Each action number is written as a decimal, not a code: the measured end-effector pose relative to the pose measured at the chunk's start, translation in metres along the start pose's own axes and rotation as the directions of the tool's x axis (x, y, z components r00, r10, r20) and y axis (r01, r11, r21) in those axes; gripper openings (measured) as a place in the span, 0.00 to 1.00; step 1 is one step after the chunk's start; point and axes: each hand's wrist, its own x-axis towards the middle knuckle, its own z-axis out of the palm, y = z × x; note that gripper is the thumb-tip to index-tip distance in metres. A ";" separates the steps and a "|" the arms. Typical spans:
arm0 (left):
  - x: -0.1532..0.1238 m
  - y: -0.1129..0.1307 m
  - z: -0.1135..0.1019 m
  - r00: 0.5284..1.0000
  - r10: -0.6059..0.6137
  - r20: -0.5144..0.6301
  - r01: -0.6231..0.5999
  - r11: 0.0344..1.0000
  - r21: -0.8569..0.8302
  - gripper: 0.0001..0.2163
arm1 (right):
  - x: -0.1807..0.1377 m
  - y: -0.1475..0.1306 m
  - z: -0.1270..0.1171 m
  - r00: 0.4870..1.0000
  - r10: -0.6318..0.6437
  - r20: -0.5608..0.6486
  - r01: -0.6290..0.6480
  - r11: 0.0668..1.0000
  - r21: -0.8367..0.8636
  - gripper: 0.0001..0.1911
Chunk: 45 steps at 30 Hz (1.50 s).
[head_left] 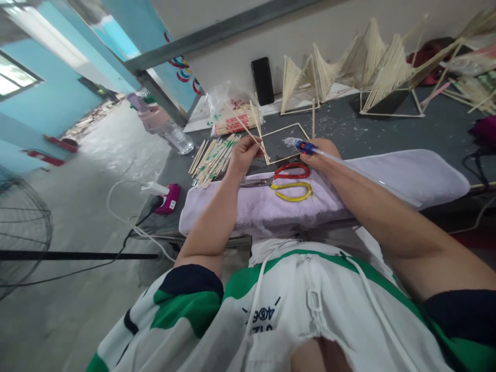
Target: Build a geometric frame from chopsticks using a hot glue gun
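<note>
My left hand point(247, 153) is closed, pinching a thin wooden stick point(241, 120) that slants over the near left corner of a square stick frame point(281, 128). The frame lies on the dark table with sticks rising from its corners. My right hand point(321, 154) is wrapped round a blue hot glue gun point(306, 146), its glue-crusted tip over the frame's inside. A long clear glue stick point(360, 173) runs back from the gun along my right forearm. Scissors point(277, 182) with one red and one yellow handle lie just below the frame on a lilac towel point(256, 209).
Loose sticks point(215, 160) and a bag of sticks point(236, 116) lie left of the frame. A black phone point(262, 81) leans on the wall. Finished stick structures point(310, 77) stand at the back right. A bottle point(176, 134) and a purple power socket point(169, 199) sit at the left edge.
</note>
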 end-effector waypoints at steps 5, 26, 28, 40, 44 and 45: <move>-0.001 -0.002 0.008 0.987 0.149 0.064 -0.159 0.965 0.208 0.05 | -0.003 -0.001 0.000 1.000 0.009 -0.021 -0.007 0.997 0.083 0.04; -0.010 0.002 0.005 0.841 0.300 0.450 -0.523 0.659 0.540 0.11 | -0.005 -0.006 -0.004 0.997 0.075 0.010 -0.076 0.991 0.106 0.08; -0.011 0.003 0.004 0.827 0.299 0.476 -0.540 0.659 0.524 0.11 | -0.005 -0.006 -0.004 0.996 0.082 0.024 -0.084 0.993 0.079 0.09; -0.009 -0.002 -0.003 0.785 0.288 0.548 -0.580 0.652 0.488 0.12 | 0.006 0.002 0.003 0.992 0.099 0.083 -0.111 0.981 0.160 0.08; -0.012 0.003 -0.002 0.816 0.239 0.526 -0.531 0.669 0.520 0.11 | 0.017 0.010 0.011 0.988 0.121 0.098 -0.147 0.933 0.329 0.01; -0.013 0.005 -0.002 0.828 0.227 0.513 -0.514 0.675 0.529 0.11 | 0.018 0.011 0.013 0.987 0.124 0.099 -0.153 0.914 0.375 0.02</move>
